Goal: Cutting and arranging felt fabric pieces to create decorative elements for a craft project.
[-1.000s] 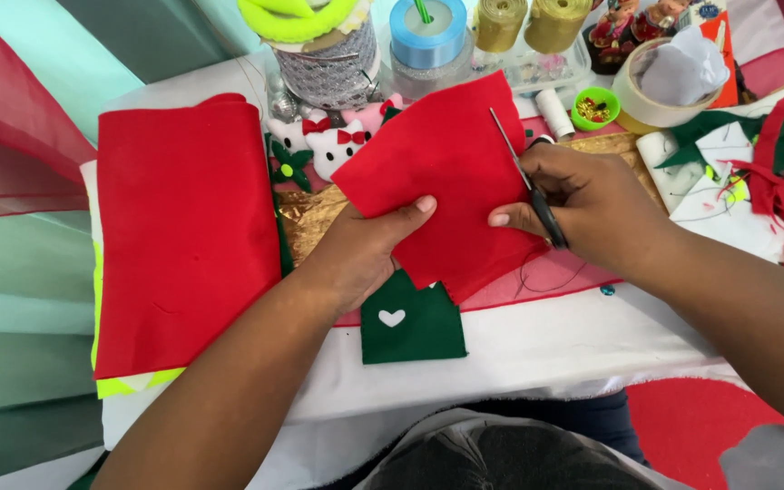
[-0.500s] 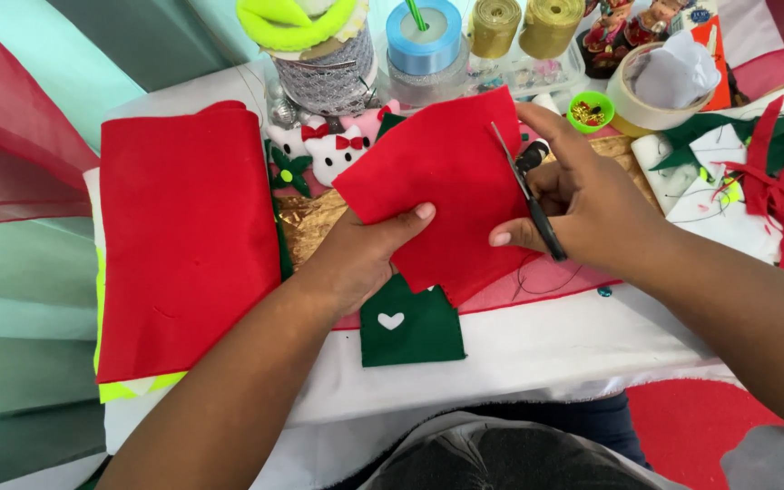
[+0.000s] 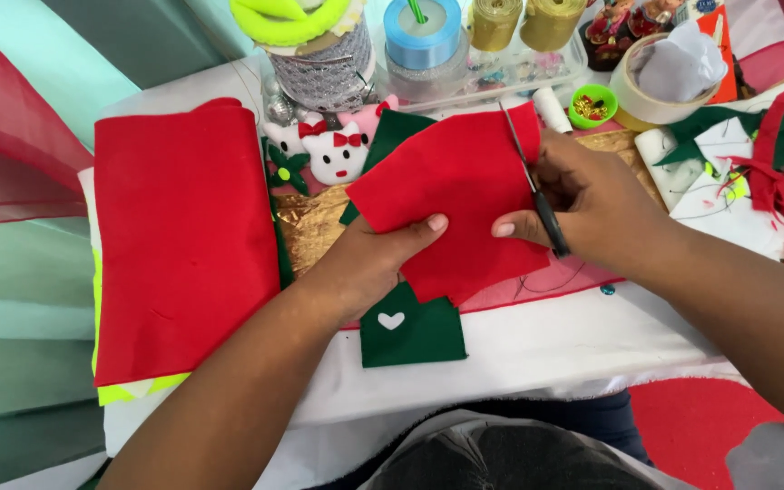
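Our left hand [image 3: 369, 263] pinches the red felt piece [image 3: 455, 204] taut above the table [image 3: 546, 349], thumb on top, steadying it. Our right hand [image 3: 592, 204] grips the scissors [image 3: 533, 186], blades at the felt's upper edge.

White-clothed table [image 3: 537, 354], red floor [image 3: 700, 426]
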